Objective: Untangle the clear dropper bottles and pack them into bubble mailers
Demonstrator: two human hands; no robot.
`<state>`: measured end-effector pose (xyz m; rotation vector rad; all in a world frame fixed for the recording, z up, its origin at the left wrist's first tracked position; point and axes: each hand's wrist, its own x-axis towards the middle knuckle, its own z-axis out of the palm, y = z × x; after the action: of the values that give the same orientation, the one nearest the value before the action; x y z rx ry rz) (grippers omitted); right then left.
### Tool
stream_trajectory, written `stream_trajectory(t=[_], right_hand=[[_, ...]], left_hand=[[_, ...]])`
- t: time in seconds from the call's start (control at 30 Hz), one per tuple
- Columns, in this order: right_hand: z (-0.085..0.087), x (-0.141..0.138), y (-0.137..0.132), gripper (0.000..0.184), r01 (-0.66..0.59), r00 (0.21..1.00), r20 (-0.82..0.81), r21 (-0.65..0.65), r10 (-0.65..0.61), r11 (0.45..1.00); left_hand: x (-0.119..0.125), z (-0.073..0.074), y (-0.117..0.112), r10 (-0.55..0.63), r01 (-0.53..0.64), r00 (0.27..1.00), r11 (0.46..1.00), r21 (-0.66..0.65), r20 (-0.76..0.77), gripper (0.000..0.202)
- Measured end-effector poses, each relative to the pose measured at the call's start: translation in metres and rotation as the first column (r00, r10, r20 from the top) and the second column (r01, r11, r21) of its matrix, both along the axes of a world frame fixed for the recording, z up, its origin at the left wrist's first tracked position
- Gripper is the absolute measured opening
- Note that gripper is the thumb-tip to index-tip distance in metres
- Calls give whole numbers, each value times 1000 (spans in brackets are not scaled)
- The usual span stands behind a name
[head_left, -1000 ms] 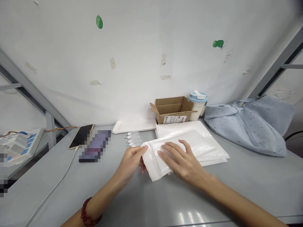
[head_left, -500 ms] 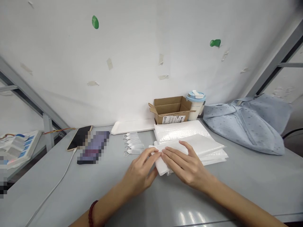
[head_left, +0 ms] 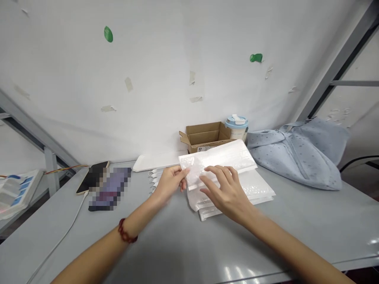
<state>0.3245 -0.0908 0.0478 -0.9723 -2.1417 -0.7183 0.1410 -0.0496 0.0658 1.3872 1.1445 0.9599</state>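
Observation:
My left hand [head_left: 171, 181] pinches the left edge of a white bubble mailer [head_left: 233, 156] between thumb and fingers, tilting it up off the pile. With fingers spread and curved, my right hand [head_left: 229, 193] hovers at the front of that mailer; whether its fingertips touch it I cannot tell. Below lie several more white bubble mailers [head_left: 257, 187], overlapping on the grey table. Partly hidden behind my left hand is a row of small white tags with loops [head_left: 154, 173].
An open cardboard box [head_left: 192, 148] and a cup with a blue lid [head_left: 237, 128] stand by the wall. To the right lies a light blue cloth bag [head_left: 296, 159]. At left are a phone [head_left: 83, 185], a blurred dark device [head_left: 109, 189] and a white cable [head_left: 63, 236].
Both hands were together on a folded white piece at the pile's left end. Now my left hand lifts a mailer by its edge, and my right hand has opened away from it.

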Motion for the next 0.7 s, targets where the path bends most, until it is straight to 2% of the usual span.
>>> stream_trajectory(t=[0.17,0.27,0.33,0.43,0.53,0.6,0.7], right_hand=[[-4,13,18,22,174,983,83,-159,-163,972],[-7,24,28,27,269,962,118,-244,-247,932],[-7,30,33,31,320,947,137,-287,-292,903],[-8,34,37,38,351,936,134,-324,-324,879],[-9,33,37,39,346,938,116,-316,-326,883],[-9,32,36,38,336,942,108,-297,-318,894],[-10,31,36,33,317,948,99,-270,-301,909]], left_hand=[[10,0,36,-21,18,998,998,-53,-53,30],[2,-4,47,38,-37,991,999,10,-126,26],[-13,-4,53,111,-95,971,992,80,-214,25],[-44,-2,64,215,-142,890,969,203,-403,18],[-68,-3,78,254,-90,778,950,299,-574,10],[-75,-9,86,238,-15,719,945,328,-653,9],[-71,-21,97,210,82,652,936,343,-728,12]])
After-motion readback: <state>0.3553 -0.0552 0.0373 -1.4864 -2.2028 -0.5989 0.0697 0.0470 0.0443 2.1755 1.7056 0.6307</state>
